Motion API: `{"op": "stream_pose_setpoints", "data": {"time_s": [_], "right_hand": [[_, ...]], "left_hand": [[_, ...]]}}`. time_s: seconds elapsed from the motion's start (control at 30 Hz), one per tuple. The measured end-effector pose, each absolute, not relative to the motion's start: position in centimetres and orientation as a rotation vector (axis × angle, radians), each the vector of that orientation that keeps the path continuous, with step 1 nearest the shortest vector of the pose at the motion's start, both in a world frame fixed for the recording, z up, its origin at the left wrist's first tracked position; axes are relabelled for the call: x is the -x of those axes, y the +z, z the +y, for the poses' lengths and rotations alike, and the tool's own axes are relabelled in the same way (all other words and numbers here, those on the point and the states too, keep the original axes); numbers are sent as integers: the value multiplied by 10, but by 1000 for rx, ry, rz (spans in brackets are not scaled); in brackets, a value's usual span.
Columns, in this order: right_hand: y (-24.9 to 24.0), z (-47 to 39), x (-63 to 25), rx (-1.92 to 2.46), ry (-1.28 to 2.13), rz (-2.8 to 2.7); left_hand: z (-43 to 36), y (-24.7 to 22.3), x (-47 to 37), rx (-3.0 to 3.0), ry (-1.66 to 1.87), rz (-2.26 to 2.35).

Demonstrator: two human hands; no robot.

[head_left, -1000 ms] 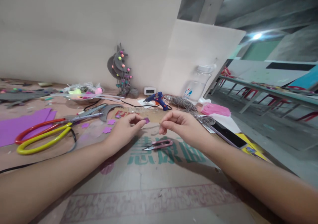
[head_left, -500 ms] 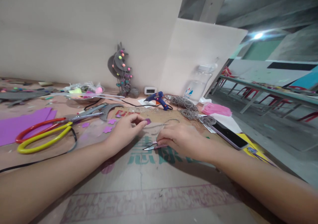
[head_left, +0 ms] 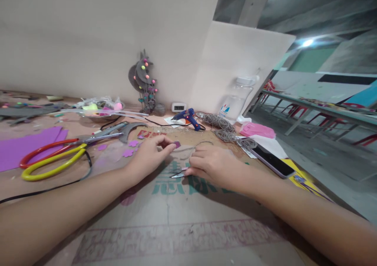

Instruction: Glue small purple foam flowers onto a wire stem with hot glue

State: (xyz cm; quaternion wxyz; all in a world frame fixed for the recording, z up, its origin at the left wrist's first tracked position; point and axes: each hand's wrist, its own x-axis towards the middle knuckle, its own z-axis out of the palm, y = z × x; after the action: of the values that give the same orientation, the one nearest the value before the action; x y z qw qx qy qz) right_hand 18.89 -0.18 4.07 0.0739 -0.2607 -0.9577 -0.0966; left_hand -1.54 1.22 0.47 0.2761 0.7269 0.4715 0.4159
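Note:
My left hand (head_left: 156, 152) is closed, pinching a small purple piece (head_left: 177, 144) between thumb and fingertips. Opposite it, my right hand (head_left: 213, 166) is curled around small scissors (head_left: 178, 175); their short metal blades point left and the handles are hidden in the palm. A thin grey cord (head_left: 187, 150) lies curved on the board between the two hands, its right end running behind my right hand. Several purple flower cut-outs (head_left: 128, 153) lie just left of my left hand. Under both hands is a cardboard sheet (head_left: 167, 215) with green and faded purple print.
Large scissors (head_left: 53, 166) with red and yellow handles lie left, by purple sheets (head_left: 17, 150). Behind the hands are a blue glue gun (head_left: 190, 118), grey cord coils (head_left: 219, 124) and a bottle (head_left: 235, 101). A phone (head_left: 272, 160) rests right. A grey moon ornament (head_left: 144, 81) stands at the wall.
The fingers of my right hand have shifted slightly around the small scissors. My left hand keeps its pinch on the purple piece, almost unmoved.

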Motion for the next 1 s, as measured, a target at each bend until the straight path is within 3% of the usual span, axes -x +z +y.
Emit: {"op": "stream_pose_setpoints", "data": {"time_s": [0.17, 0.3, 0.67, 0.83, 1.0], "right_hand": [[45, -3, -189, 1081, 4, -2805], [49, -6, -187, 1037, 186, -2868], [31, -7, -188, 700, -38, -2779], [31, 6, -197, 812, -35, -2288], [19, 19, -201, 943, 94, -2192]], "left_hand": [[13, 4, 15, -1973, 1112, 1287], [13, 4, 15, -1994, 1124, 1272], [10, 4, 16, -2147, 1158, 1234], [7, 5, 17, -2230, 1205, 1210], [4, 5, 18, -2285, 1329, 1161]]}}
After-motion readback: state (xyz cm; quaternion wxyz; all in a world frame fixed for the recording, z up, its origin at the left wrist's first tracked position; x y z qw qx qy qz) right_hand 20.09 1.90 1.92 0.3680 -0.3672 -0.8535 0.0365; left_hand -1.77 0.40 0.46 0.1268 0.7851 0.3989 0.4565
